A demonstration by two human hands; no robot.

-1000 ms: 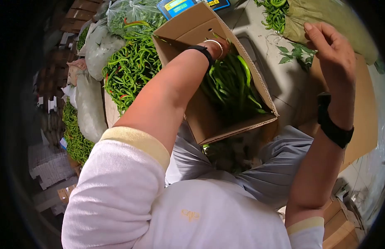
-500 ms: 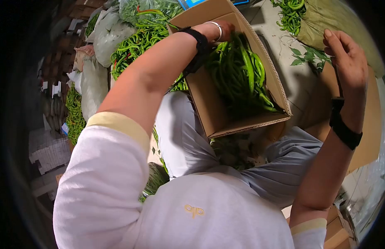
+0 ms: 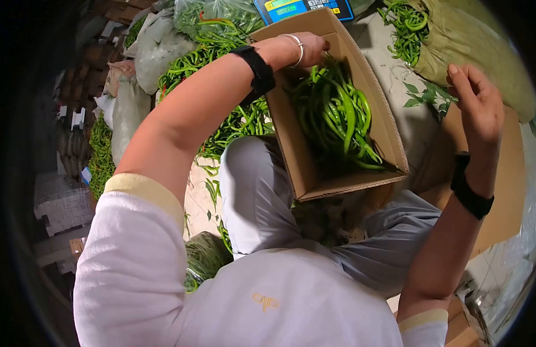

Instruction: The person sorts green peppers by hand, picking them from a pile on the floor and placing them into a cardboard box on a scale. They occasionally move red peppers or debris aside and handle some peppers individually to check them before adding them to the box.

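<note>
Long green chili peppers [image 3: 346, 118] lie in an open cardboard box [image 3: 302, 184] in front of my lap. My left hand [image 3: 305, 47], with a silver bangle at the wrist, is over the box's far end, just beyond the peppers. Its fingers are curled together and point down; whatever is between them is hidden. My right hand [image 3: 481, 107] hangs in the air right of the box, holding nothing, thumb apart from loosely bent fingers. Each forearm wears a black band.
A blue digital scale [image 3: 302, 10] stands behind the box. Loose peppers [image 3: 239, 124] are heaped to its left, beside stuffed plastic bags [image 3: 161, 58]. At the right are a tan sack [image 3: 476, 43] with peppers at its mouth, green leaves [image 3: 427, 98] and flat cardboard [image 3: 505, 191].
My left hand has lifted slightly away from the peppers toward the box's far edge. My right hand has dropped a little. The whole view has shifted, showing more of the scale.
</note>
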